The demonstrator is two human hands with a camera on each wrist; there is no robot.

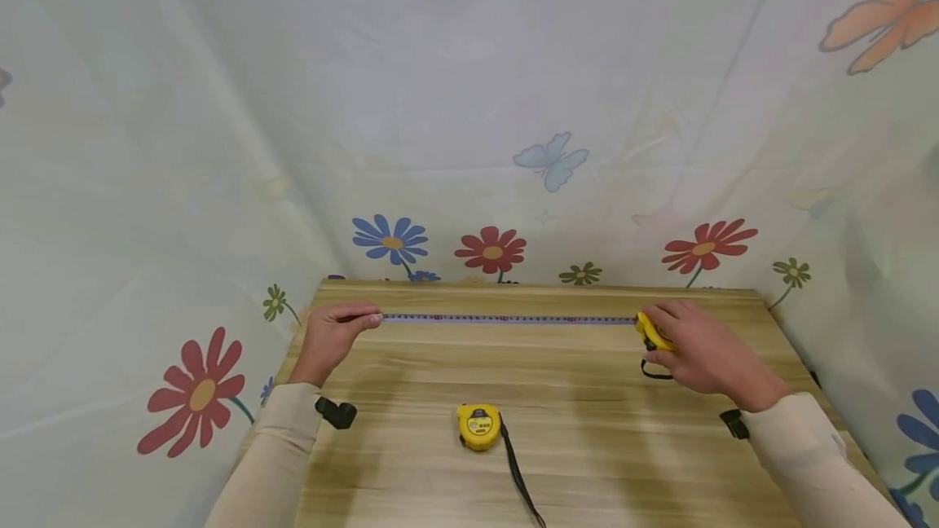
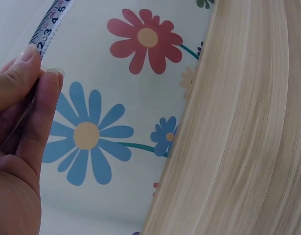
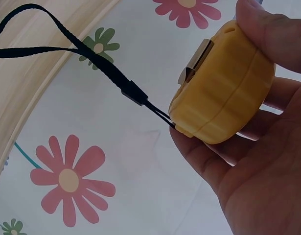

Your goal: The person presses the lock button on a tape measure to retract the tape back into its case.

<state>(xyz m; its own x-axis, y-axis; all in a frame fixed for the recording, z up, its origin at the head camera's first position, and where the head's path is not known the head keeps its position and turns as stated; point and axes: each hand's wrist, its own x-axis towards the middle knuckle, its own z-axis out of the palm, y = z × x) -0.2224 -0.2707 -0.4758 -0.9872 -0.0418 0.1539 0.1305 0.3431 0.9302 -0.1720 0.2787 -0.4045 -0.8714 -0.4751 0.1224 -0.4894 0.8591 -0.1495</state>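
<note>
A silver tape blade (image 1: pixel 506 319) stretches straight between both hands over the far part of the table. My left hand (image 1: pixel 333 338) pinches its free end between thumb and fingers; in the left wrist view the blade (image 2: pixel 51 25) runs up from the left hand's (image 2: pixel 23 122) fingertips, low numbers showing. My right hand (image 1: pixel 697 346) grips the yellow tape measure (image 1: pixel 655 334), whose body (image 3: pixel 223 88) sits between the right hand's (image 3: pixel 267 127) thumb and fingers, a black strap hanging from it. A second yellow tape measure (image 1: pixel 480 427) lies on the table, nearer me.
The wooden table (image 1: pixel 455 373) has its far edge against a pale curtain (image 1: pixel 440 104) printed with flowers and butterflies. A black strap (image 1: pixel 519 475) trails from the lying tape measure towards the near side. Curtain also hangs at left and right.
</note>
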